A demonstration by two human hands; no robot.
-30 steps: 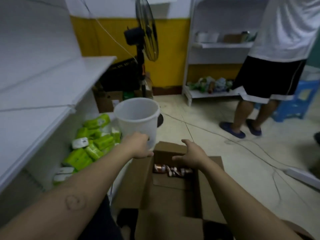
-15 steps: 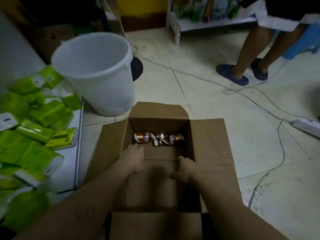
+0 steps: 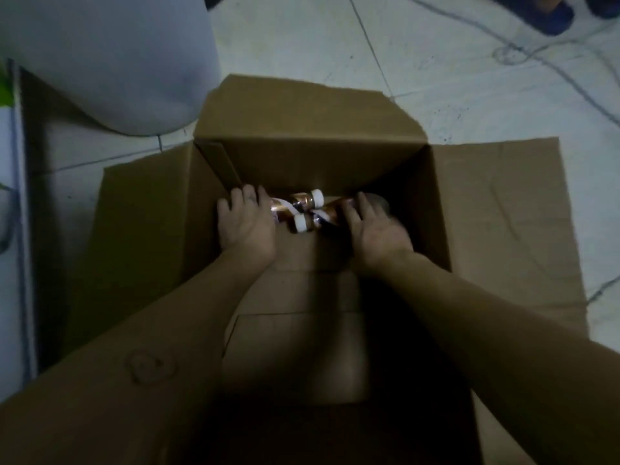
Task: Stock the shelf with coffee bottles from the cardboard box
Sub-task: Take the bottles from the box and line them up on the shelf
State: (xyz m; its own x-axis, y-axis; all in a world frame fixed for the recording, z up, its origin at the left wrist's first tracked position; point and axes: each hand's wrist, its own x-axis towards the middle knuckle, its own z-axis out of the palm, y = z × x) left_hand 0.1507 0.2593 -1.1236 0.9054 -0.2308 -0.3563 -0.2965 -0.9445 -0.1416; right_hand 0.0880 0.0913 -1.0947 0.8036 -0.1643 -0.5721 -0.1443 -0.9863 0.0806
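Observation:
An open cardboard box [image 3: 302, 152] stands on the tiled floor below me, flaps spread outward. Two copper-coloured coffee bottles with white caps lie on their sides against its far wall. The left coffee bottle [image 3: 301, 199] points its cap right, and my left hand [image 3: 246, 224] is curled over its base end. The right coffee bottle [image 3: 327, 213] points its cap left, and my right hand [image 3: 375, 229] wraps its body. Both forearms reach down into the box. The shelf is mostly out of view.
A white plastic bucket [image 3: 110, 62] stands just beyond the box's far left corner. A white shelf edge [image 3: 8, 229] runs along the left border. A cable [image 3: 536, 52] loops across the floor tiles at upper right, near another person's blue slipper [image 3: 536, 11].
My view has tilted down from the room onto the box. Both hands moved from the box's rim down inside and closed over the two bottles.

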